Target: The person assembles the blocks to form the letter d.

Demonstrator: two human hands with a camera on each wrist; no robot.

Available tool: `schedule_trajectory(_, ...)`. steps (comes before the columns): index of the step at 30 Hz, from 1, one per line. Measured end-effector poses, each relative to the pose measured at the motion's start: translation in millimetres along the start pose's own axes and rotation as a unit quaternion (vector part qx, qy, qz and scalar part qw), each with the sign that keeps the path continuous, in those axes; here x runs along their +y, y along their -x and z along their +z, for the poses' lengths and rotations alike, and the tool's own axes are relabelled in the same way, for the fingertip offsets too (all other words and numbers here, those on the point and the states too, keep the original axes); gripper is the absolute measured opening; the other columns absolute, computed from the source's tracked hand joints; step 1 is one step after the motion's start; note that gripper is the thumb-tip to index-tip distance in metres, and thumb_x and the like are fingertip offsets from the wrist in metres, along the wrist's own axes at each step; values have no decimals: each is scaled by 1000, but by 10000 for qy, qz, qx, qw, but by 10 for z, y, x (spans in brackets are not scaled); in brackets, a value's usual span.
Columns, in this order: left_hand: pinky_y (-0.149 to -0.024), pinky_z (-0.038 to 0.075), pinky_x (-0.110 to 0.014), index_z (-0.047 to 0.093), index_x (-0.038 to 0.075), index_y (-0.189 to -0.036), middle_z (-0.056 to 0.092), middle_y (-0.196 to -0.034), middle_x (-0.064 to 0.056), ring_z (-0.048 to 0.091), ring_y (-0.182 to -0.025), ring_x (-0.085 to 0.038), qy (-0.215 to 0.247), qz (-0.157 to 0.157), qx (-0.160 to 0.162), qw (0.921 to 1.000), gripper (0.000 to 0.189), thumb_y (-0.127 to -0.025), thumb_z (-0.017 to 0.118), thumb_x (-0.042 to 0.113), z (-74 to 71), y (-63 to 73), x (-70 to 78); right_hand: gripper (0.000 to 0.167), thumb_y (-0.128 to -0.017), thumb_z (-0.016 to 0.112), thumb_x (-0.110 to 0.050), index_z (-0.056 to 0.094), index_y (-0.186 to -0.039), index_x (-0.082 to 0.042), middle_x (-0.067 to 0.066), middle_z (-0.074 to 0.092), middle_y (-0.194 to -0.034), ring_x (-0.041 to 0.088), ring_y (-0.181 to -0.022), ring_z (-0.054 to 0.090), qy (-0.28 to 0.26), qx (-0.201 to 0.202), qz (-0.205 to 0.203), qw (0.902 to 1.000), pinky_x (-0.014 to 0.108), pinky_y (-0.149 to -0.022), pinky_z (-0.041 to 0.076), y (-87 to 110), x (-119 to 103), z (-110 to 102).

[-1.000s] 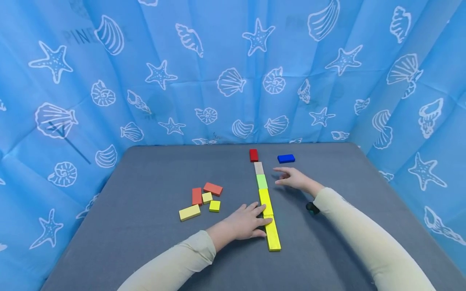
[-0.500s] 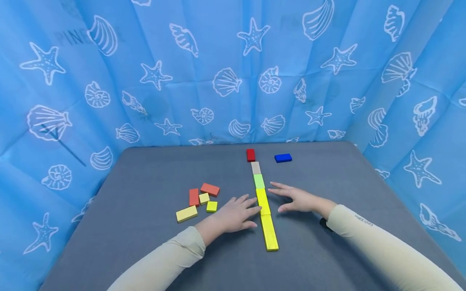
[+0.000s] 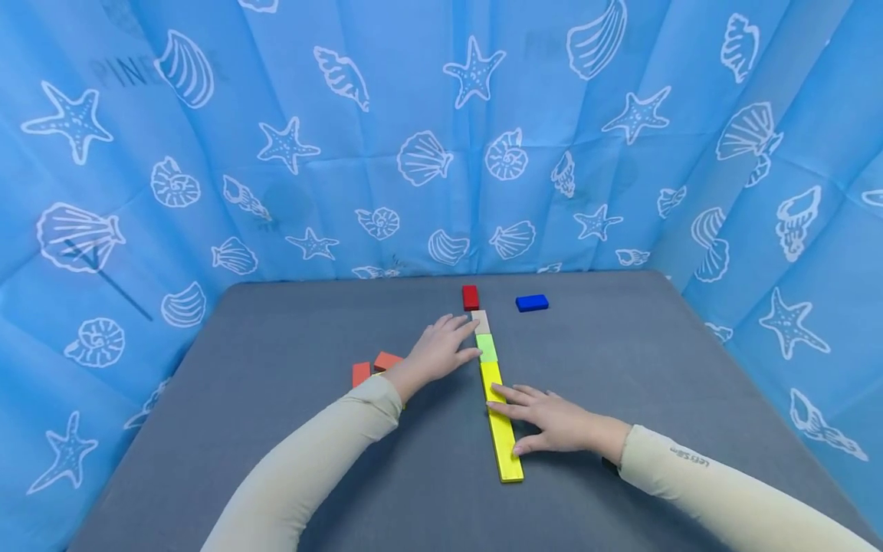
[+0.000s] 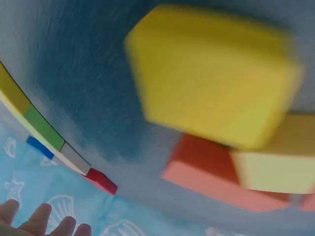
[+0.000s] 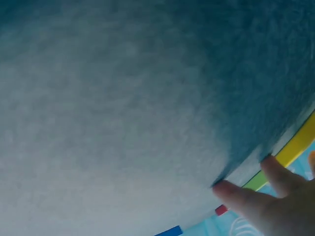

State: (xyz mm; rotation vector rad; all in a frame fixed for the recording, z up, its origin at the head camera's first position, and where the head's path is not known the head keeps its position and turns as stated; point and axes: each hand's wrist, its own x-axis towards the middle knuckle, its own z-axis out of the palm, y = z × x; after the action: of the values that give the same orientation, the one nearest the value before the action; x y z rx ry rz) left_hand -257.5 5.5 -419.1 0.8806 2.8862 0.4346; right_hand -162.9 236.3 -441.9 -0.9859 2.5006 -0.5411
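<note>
A straight row of flat blocks runs away from me in the head view: a near yellow block [image 3: 510, 465], a far yellow block [image 3: 488, 374], a green block [image 3: 487, 348], a beige block [image 3: 480, 315] and, at the far end, a red block [image 3: 471, 297]. My left hand [image 3: 440, 351] is on the row's left side with fingers spread, its fingertips at the edges of the beige and green blocks. From the right, my right hand [image 3: 562, 424] reaches to the yellow blocks, fingers extended and overlapping them. Neither hand grips anything.
A blue block [image 3: 532, 303] lies right of the row's far end. Left of the row, two orange-red blocks [image 3: 361, 374] show past my left sleeve. A yellow block [image 4: 211, 83] and a pale yellow block [image 4: 278, 172] appear close up in the left wrist view. A blue curtain [image 3: 345, 176] surrounds the grey table.
My left hand has gone from the yellow blocks forward to the beige and green ones. The right hand has come back from beside the far end to the yellow blocks.
</note>
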Motion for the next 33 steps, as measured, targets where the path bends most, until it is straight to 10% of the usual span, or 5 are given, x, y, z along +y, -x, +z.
schedule_trajectory(11, -113, 23, -51, 36, 30, -152, 34, -155, -5, 23, -144, -29, -472, 297, -378, 9977, 60, -97, 53, 47, 61, -679, 181, 69, -93, 57, -51, 40, -150, -15, 10, 25, -158, 43, -138, 29, 407, 220, 267, 9986, 75, -95, 27, -146, -69, -7)
schedule_trajectory(33, -115, 21, -48, 33, 36, -151, 20, -160, -7, 18, -146, -31, -885, 457, -843, 9915, 57, -98, 51, 46, 295, -1339, 269, 76, -89, 58, -56, 35, -152, -20, 3, 16, -162, 39, -145, 11, -238, -171, 390, 9988, 79, -96, 17, -153, 2, 22)
